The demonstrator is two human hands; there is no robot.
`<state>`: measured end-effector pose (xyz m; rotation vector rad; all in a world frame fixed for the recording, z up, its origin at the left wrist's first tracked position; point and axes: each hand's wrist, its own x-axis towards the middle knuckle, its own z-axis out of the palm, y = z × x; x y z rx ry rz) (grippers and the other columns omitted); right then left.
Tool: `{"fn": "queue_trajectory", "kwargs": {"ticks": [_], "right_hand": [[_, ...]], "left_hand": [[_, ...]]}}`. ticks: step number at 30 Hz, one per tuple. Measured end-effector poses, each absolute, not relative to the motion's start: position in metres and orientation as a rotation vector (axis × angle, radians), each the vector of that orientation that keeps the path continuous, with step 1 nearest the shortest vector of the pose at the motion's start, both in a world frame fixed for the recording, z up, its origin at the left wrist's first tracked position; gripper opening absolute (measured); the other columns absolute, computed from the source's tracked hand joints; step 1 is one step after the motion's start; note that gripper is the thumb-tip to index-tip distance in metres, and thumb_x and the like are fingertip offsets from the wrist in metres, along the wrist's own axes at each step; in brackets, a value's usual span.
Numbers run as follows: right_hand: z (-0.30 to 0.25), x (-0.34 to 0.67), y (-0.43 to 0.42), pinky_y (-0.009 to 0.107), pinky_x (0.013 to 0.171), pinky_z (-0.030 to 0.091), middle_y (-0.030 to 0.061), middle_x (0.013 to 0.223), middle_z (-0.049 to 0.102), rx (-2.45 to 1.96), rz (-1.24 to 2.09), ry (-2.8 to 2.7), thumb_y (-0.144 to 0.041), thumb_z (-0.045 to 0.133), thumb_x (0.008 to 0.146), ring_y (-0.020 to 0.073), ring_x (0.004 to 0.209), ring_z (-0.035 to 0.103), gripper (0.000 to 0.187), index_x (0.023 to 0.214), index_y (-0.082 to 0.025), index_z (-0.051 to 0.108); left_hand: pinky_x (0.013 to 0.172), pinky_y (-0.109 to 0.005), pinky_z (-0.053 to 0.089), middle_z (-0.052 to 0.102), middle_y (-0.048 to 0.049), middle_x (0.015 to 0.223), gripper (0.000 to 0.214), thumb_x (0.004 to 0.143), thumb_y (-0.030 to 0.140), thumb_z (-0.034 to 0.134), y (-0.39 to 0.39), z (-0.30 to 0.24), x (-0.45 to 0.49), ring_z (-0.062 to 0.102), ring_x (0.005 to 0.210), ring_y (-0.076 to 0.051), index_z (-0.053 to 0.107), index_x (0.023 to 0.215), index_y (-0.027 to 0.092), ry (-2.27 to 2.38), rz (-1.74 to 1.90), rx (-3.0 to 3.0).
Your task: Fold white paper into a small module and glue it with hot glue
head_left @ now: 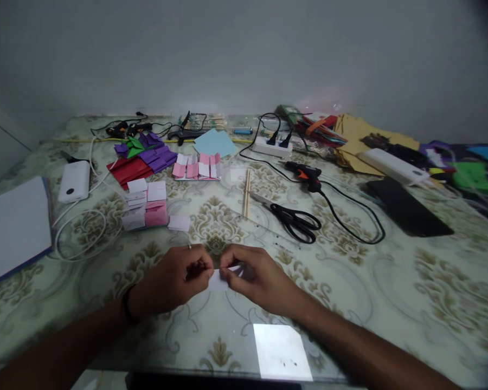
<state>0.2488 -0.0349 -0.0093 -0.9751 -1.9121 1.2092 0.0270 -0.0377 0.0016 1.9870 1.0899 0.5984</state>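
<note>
My left hand (174, 279) and my right hand (256, 276) meet over the patterned table (390, 281), near its front edge. Both pinch a small white paper piece (219, 280) that lies between their fingertips; most of the paper is hidden by the fingers. A dark band sits on my left wrist. Just behind the hands lie a loose white folded piece (179, 222) and a stack of white and pink folded papers (146, 205).
Black scissors (295, 221), wooden sticks (246, 199) and a glue gun (308, 175) with its cord lie behind the hands. Pink, purple and red folded papers, a power strip (272, 147), a white power bank (74, 182) and a book (14, 230) stand further off. A white sheet (282, 351) lies near me.
</note>
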Motion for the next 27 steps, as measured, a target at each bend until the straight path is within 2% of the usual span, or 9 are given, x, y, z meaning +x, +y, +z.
{"fn": "queue_trajectory", "kwargs": {"ticks": [5, 11, 27], "right_hand": [[-0.008, 0.250, -0.034, 0.024, 0.069, 0.047, -0.0020, 0.077, 0.068, -0.969, 1.188, -1.905, -0.008, 0.061, 0.079, 0.0133, 0.072, 0.063, 0.012, 0.081, -0.020, 0.064], [-0.012, 0.248, -0.036, 0.025, 0.071, 0.050, 0.0008, 0.080, 0.070, -0.932, 1.167, -1.930, -0.017, 0.066, 0.089, 0.0147, 0.075, 0.065, 0.006, 0.084, -0.020, 0.067], [-0.008, 0.259, -0.029, 0.024, 0.067, 0.046, -0.0003, 0.081, 0.070, -1.005, 1.213, -1.951, -0.012, 0.064, 0.082, 0.0144, 0.072, 0.062, 0.008, 0.084, -0.020, 0.065]], "left_hand": [[0.062, -0.023, 0.042, 0.062, 0.0036, 0.070, 0.010, 0.088, 0.017, 0.060, -0.035, 0.004, 0.025, 0.055, 0.063, -0.011, 0.062, 0.078, 0.019, 1.089, 0.609, 1.991], [0.062, -0.023, 0.041, 0.060, 0.0036, 0.070, 0.011, 0.087, 0.013, 0.059, -0.037, 0.000, 0.029, 0.055, 0.063, -0.011, 0.061, 0.077, 0.019, 1.039, 0.629, 2.061], [0.061, -0.022, 0.038, 0.055, 0.0056, 0.067, 0.013, 0.081, 0.011, 0.058, -0.033, 0.008, 0.024, 0.049, 0.062, -0.010, 0.054, 0.073, 0.019, 1.119, 0.705, 2.028]]}}
